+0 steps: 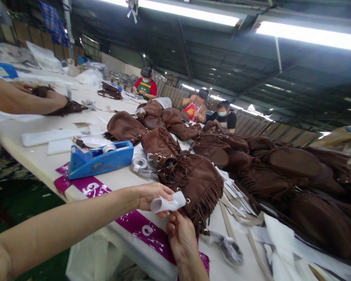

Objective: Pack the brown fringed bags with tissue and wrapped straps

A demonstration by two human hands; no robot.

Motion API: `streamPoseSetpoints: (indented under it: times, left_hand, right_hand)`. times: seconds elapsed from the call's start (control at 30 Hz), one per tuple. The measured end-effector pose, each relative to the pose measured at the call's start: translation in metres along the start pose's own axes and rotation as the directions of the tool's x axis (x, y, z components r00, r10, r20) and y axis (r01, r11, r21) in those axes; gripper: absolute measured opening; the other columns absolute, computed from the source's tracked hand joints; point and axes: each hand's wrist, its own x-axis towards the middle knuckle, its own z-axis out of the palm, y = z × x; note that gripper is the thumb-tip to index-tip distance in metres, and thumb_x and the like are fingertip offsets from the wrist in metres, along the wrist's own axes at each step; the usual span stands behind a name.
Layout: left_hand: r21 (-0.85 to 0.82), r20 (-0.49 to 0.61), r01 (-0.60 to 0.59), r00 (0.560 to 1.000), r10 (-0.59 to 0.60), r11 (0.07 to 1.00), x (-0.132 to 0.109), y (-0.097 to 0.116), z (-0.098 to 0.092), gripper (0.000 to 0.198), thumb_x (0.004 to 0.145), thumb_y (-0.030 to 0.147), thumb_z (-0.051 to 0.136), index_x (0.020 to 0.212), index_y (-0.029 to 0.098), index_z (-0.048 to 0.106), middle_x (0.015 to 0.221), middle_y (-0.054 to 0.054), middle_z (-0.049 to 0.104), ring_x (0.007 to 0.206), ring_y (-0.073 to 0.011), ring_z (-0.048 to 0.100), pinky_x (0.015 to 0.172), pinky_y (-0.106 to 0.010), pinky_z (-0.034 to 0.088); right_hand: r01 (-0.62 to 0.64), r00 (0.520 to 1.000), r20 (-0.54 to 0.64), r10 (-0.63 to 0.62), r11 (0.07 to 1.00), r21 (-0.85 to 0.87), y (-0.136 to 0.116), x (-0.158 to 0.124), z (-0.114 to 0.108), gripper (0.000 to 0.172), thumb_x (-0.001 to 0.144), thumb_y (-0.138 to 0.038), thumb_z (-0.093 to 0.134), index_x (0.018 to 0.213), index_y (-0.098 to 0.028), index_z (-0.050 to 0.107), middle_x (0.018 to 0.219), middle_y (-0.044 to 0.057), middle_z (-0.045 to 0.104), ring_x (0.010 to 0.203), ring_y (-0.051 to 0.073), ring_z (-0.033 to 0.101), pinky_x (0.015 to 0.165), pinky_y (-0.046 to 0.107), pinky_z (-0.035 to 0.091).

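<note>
My left hand (152, 195) pinches a small white strip of paper or wrap (168, 203) beside a brown suede fringed bag (197, 181) that lies on the white table (43, 160). My right hand (181, 236) comes up from below, fingers closed at the bag's lower edge and fringe, right under the white strip. What the right fingers grip is hidden.
A blue tape dispenser (101, 159) sits to the left of the bag, with a roll of clear tape (139, 164) next to it. Many more brown fringed bags (280, 171) pile along the table to the right. Another person's arm (23, 99) rests at far left; three people work at the far end.
</note>
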Motion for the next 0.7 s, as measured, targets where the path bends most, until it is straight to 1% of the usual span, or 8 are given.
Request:
streamPoseSetpoints:
  times: [0.13, 0.27, 0.33, 0.4, 0.47, 0.53, 0.63, 0.7]
  left_hand:
    - [0.014, -0.007, -0.047, 0.999, 0.047, 0.999, -0.007, -0.001, 0.007, 0.043, 0.062, 0.025, 0.08, 0.098, 0.011, 0.063, 0.074, -0.006, 0.066, 0.055, -0.0133, 0.06, 0.053, -0.025, 0.051]
    - [0.06, -0.111, -0.069, 0.991, 0.075, 0.996, -0.013, -0.007, 0.016, 0.068, 0.054, 0.025, 0.084, 0.115, 0.016, 0.057, 0.08, -0.003, 0.066, 0.058, -0.0142, 0.061, 0.054, -0.025, 0.05]
    - [0.074, -0.184, -0.097, 0.977, 0.109, 0.992, -0.013, -0.012, 0.021, 0.081, 0.05, 0.024, 0.085, 0.123, 0.02, 0.05, 0.084, -0.002, 0.067, 0.057, -0.0137, 0.061, 0.054, -0.025, 0.049]
    - [0.079, -0.23, -0.155, 0.958, 0.169, 0.985, -0.011, -0.016, 0.025, 0.088, 0.049, 0.024, 0.085, 0.127, 0.022, 0.045, 0.085, -0.002, 0.067, 0.058, -0.0135, 0.061, 0.053, -0.024, 0.048]
    - [0.073, -0.233, -0.19, 0.951, 0.202, 0.979, -0.009, -0.018, 0.028, 0.088, 0.049, 0.027, 0.085, 0.125, 0.023, 0.043, 0.083, -0.001, 0.065, 0.057, -0.0131, 0.06, 0.05, -0.021, 0.045]
    - [0.034, -0.206, -0.182, 0.961, 0.185, 0.983, -0.007, -0.02, 0.031, 0.087, 0.049, 0.03, 0.086, 0.123, 0.023, 0.041, 0.082, 0.0, 0.064, 0.056, -0.0125, 0.059, 0.048, -0.019, 0.042]
    - [-0.041, -0.155, -0.14, 0.979, 0.132, 0.989, 0.0, -0.027, 0.035, 0.08, 0.044, 0.033, 0.088, 0.109, 0.022, 0.043, 0.081, 0.002, 0.061, 0.055, -0.0113, 0.057, 0.046, -0.019, 0.041]
    - [-0.047, -0.185, -0.144, 0.974, 0.133, 0.988, 0.005, -0.035, 0.038, 0.068, 0.044, 0.034, 0.087, 0.095, 0.02, 0.043, 0.077, 0.003, 0.058, 0.055, -0.011, 0.056, 0.047, -0.019, 0.041]
  right_hand:
    - [0.035, 0.999, 0.041, -0.034, 0.999, -0.031, -0.001, -0.002, 0.002, 0.036, 0.045, -0.017, 0.084, 0.067, -0.016, 0.056, 0.045, -0.011, 0.049, 0.036, 0.002, 0.039, 0.03, 0.01, 0.023]
    - [0.064, 0.996, 0.069, -0.063, 0.998, -0.016, 0.0, -0.004, 0.006, 0.041, 0.041, -0.02, 0.085, 0.07, -0.018, 0.056, 0.042, -0.013, 0.046, 0.033, 0.001, 0.032, 0.031, 0.01, 0.02]
    - [0.072, 0.993, 0.089, -0.071, 0.997, -0.001, 0.001, -0.006, 0.008, 0.041, 0.044, -0.02, 0.085, 0.073, -0.018, 0.057, 0.045, -0.013, 0.05, 0.033, 0.002, 0.036, 0.032, 0.011, 0.024]
    - [0.057, 0.991, 0.118, -0.057, 0.998, 0.005, 0.0, -0.008, 0.009, 0.039, 0.046, -0.019, 0.085, 0.076, -0.019, 0.059, 0.051, -0.01, 0.057, 0.038, 0.004, 0.046, 0.034, 0.013, 0.031]
    - [0.013, 0.988, 0.156, -0.013, 1.0, -0.001, -0.002, -0.009, 0.009, 0.036, 0.048, -0.017, 0.084, 0.075, -0.019, 0.059, 0.055, -0.008, 0.06, 0.044, 0.007, 0.053, 0.038, 0.015, 0.038]
    - [-0.052, 0.978, 0.202, 0.055, 0.998, -0.021, -0.006, -0.008, 0.008, 0.033, 0.051, -0.017, 0.084, 0.071, -0.018, 0.058, 0.055, -0.007, 0.061, 0.047, 0.008, 0.056, 0.04, 0.015, 0.04]
    - [-0.14, 0.949, 0.274, 0.156, 0.987, -0.077, -0.01, -0.003, 0.006, 0.029, 0.057, -0.02, 0.083, 0.064, -0.018, 0.055, 0.051, -0.007, 0.058, 0.041, 0.006, 0.052, 0.036, 0.014, 0.036]
    - [-0.158, 0.927, 0.325, 0.19, 0.98, -0.122, -0.011, 0.0, 0.007, 0.029, 0.061, -0.023, 0.082, 0.062, -0.017, 0.054, 0.047, -0.008, 0.055, 0.036, 0.005, 0.048, 0.033, 0.014, 0.033]
